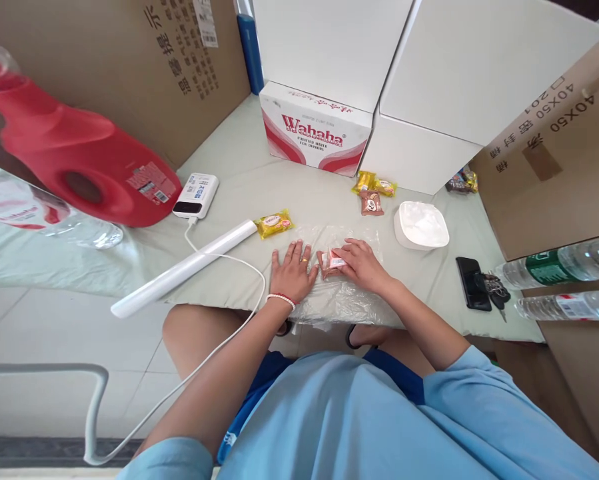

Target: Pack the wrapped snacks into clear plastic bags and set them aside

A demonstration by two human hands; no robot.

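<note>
A sheet of clear plastic wrap (pixel 346 303) lies on the low table's pale green cloth (pixel 239 180) in front of me. My left hand (pixel 292 271) rests flat on its left edge, fingers spread. My right hand (pixel 362 264) presses its fingers onto a small pink-and-white snack packet (pixel 332 261) lying on the wrap between the two hands. A white roll of wrap (pixel 182 269) lies slantwise to the left. A yellow snack packet (pixel 274 223) sits just beyond my left hand.
A white bowl (pixel 421 226) sits to the right, three snack packets (pixel 373 192) behind it. A Wahaha box (pixel 314 128), white boxes and cardboard cartons ring the table. Power bank (pixel 195 195) with cable, red jug (pixel 79 157), phone (pixel 472 283), keys, water bottles (pixel 564 263).
</note>
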